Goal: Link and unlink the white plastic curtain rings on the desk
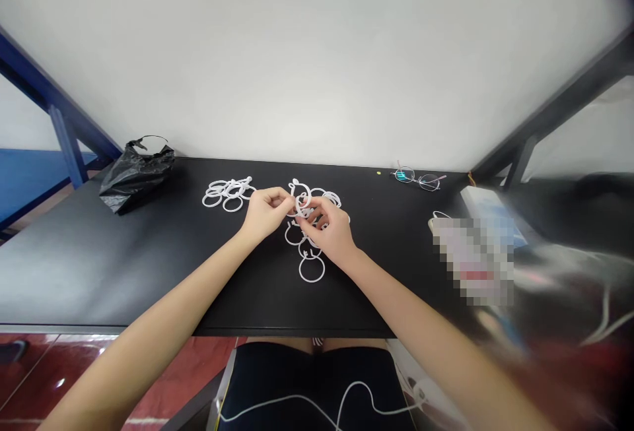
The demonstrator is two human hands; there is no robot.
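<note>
Both hands meet over the middle of a black table. My left hand and my right hand are closed, pinching a white plastic ring between their fingertips. Under and behind them lies a loose heap of white rings. One single ring rests nearer to me, just below my right hand. A second pile of white rings sits to the left of my left hand.
A crumpled black plastic bag lies at the back left. A pair of glasses rests at the back right near the wall. A blurred-out object and a white cable occupy the right side. A blue frame stands left.
</note>
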